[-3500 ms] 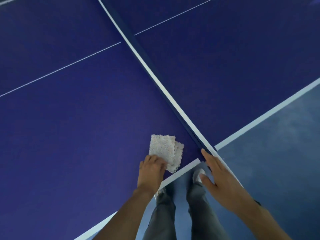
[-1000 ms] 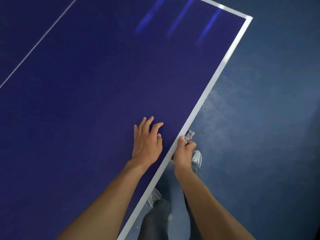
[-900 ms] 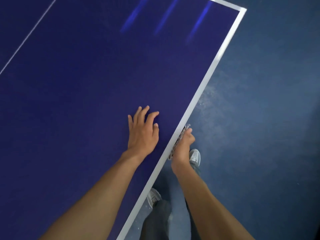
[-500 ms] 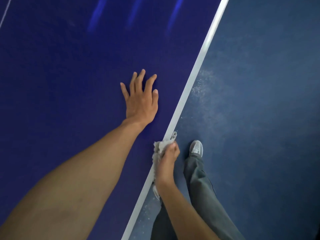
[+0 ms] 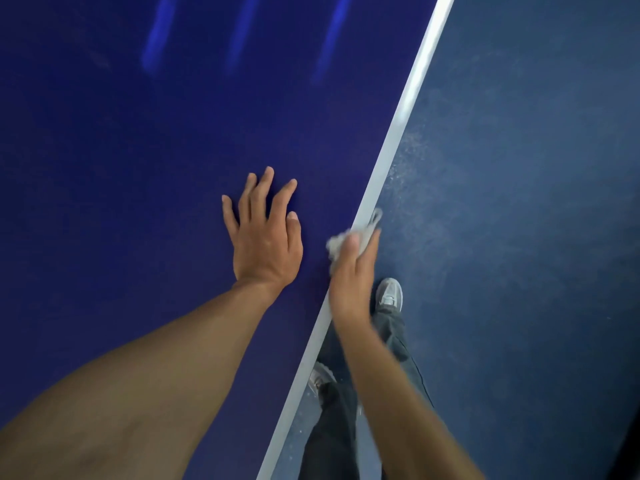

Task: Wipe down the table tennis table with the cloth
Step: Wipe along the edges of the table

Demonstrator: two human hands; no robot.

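- Head view: the cloth (image 5: 337,242) is gripped by the curled fingers of the right hand (image 5: 349,275) against the white edge line (image 5: 391,150) of the bench (image 5: 138,202). In the last half second it has been carried further along that edge.
- The left hand (image 5: 265,247) has stayed flat on the bench, fingers straight and spread, now just beside the cloth.
- The edge wipe is judged to be advancing, with more edge left ahead.
- No brand, label or writing can be read.
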